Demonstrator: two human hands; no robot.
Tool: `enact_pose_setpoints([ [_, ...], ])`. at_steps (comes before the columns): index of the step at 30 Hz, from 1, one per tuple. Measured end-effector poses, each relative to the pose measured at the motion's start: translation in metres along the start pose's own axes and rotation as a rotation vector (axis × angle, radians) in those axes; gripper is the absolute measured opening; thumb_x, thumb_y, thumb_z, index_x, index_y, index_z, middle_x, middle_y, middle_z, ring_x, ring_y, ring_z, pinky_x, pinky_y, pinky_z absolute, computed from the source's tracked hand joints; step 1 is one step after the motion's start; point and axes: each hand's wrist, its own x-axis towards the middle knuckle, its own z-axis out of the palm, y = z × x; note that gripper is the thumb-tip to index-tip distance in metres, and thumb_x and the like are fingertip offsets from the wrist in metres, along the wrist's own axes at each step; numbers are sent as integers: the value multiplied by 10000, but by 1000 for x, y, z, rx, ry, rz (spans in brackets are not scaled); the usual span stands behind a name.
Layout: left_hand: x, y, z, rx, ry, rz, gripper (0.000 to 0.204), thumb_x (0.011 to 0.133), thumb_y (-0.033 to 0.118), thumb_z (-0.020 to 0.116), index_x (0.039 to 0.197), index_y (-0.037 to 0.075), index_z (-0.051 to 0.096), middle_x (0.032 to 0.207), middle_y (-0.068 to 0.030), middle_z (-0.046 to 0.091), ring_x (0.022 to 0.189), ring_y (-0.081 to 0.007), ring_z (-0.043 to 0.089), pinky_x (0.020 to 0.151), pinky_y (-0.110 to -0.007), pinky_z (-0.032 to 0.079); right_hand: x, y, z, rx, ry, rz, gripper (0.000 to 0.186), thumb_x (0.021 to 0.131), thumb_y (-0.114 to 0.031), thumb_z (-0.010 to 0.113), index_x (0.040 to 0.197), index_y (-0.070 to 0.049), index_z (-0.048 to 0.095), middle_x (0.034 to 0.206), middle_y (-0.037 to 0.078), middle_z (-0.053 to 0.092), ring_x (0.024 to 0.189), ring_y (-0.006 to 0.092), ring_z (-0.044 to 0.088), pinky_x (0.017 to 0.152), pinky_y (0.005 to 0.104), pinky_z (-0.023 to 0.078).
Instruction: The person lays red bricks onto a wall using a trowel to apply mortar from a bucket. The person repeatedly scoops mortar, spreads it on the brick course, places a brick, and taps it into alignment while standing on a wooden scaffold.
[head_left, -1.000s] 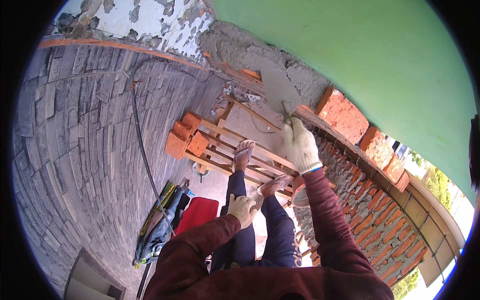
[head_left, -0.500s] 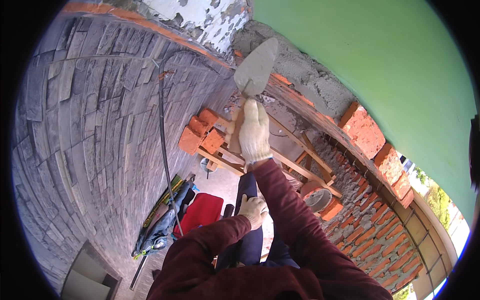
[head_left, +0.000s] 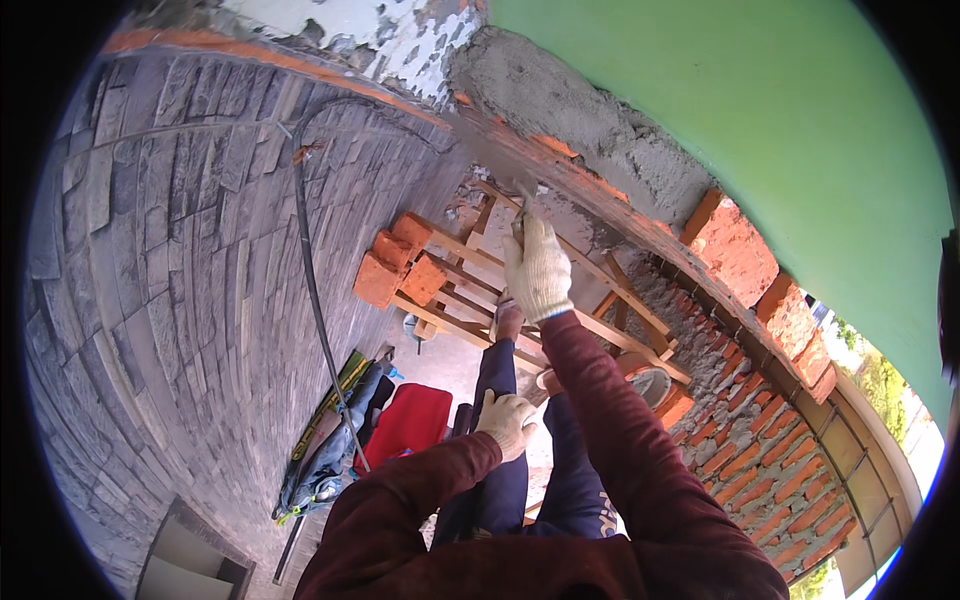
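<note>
My right hand (head_left: pixel 540 268), in a pale work glove, is closed round the handle of a trowel (head_left: pixel 497 158). The trowel's blade is blurred and seen nearly edge-on, pointing up toward the wall corner. Beside it, grey wet mortar (head_left: pixel 560 95) lies in a band along the wall top, under the green wall (head_left: pixel 740 110). I cannot tell whether the blade touches the mortar. My left hand (head_left: pixel 508 422), gloved too, rests on my left knee, thumb apart from the fingers, holding nothing.
Several loose bricks (head_left: pixel 398 265) sit on the wooden scaffold (head_left: pixel 600 330) below me. A bucket (head_left: pixel 648 385) stands at its right. More bricks (head_left: pixel 735 250) line the wall top. A dark cable (head_left: pixel 312 270) hangs before the grey stone-clad wall (head_left: pixel 190 260). Red cloth (head_left: pixel 405 422) lies lower left.
The trowel blade has turned from flat-on to nearly edge-on. My right hand has come down and slightly right. My left hand has stayed on the knee.
</note>
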Motion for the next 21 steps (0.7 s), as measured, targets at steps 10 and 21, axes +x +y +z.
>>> enact_pose_setpoints([
  [10, -1, -9, 4, 21, -38, 53, 286, 944, 319, 711, 1180, 158, 733, 1267, -38, 704, 1252, -273, 605, 1114, -555, 342, -2, 65, -30, 84, 82, 77, 434, 985, -243, 690, 1362, -38, 623, 1165, 232, 709, 1044, 445, 711, 892, 504, 578],
  [21, 3, -9, 0, 120, -160, 104, 309, 952, 332, 699, 1205, 156, 729, 1288, -41, 688, 1252, -268, 598, 1133, -592, 327, -82, 170, -77, 237, 179, 65, 391, 966, -184, 710, 1319, -24, 653, 1092, 208, 728, 999, 424, 722, 843, 474, 582],
])
